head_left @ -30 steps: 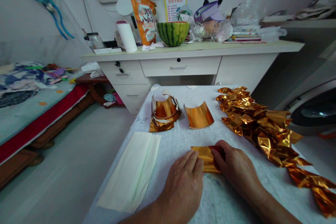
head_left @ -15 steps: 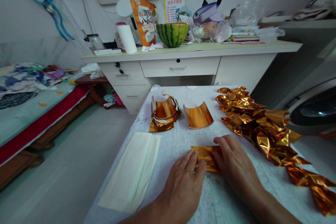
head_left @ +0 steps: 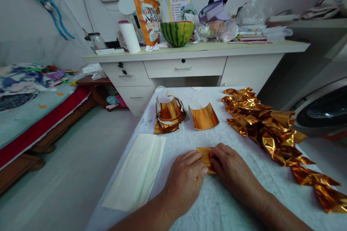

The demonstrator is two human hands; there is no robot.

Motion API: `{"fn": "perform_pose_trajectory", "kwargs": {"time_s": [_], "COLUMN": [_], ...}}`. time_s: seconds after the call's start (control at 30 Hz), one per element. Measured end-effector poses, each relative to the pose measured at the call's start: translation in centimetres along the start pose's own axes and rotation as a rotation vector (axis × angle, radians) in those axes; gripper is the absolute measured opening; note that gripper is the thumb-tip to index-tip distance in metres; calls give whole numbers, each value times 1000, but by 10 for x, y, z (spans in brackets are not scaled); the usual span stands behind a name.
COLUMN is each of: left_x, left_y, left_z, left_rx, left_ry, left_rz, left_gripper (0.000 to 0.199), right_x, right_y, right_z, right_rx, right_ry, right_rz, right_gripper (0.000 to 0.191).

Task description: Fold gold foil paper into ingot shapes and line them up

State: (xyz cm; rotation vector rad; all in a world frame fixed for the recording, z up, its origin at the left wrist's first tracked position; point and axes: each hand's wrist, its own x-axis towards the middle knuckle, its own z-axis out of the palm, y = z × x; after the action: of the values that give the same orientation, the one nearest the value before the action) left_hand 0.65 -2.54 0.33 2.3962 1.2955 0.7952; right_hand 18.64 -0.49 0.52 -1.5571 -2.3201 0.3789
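Observation:
A small piece of gold foil paper (head_left: pixel 204 154) lies flat on the cloth-covered table in front of me. My left hand (head_left: pixel 184 175) has its fingers bent over the left part of the paper, the thumb at its near edge. At the right end my right hand (head_left: pixel 233 168) pinches the foil, and its fingers hide that side. Beyond them rests a curved gold sheet (head_left: pixel 204 117), beside a bundle of curled gold sheets with pale strips (head_left: pixel 168 112). A heap of folded gold foil pieces (head_left: pixel 272 130) spreads along the right side.
A folded whitish paper (head_left: pixel 135 173) lies on the table (head_left: pixel 173 195) left of my hands. Behind stands a white desk (head_left: pixel 187 65) bearing a watermelon half (head_left: pixel 176 34) and an orange bag (head_left: pixel 148 18). A bed (head_left: pixel 35 115) is at left, a washing machine (head_left: pixel 322 104) at right.
My right hand has moved left along the foil paper, closer to my left hand, and less of the gold shows between them. My left hand stays nearly in place.

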Motion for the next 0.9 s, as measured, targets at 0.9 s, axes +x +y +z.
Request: {"fn": "perform_pose_trajectory", "kwargs": {"time_s": [0.9], "left_x": [0], "left_y": [-5], "left_z": [2], "left_rx": [-97], "left_ry": [-48], "left_rz": [-215], "left_gripper": [57], "right_x": [-6], "right_y": [-8], "right_z": [11], "right_rx": [-182], "right_ry": [34], "right_rz": [16], "right_gripper": [3]}}
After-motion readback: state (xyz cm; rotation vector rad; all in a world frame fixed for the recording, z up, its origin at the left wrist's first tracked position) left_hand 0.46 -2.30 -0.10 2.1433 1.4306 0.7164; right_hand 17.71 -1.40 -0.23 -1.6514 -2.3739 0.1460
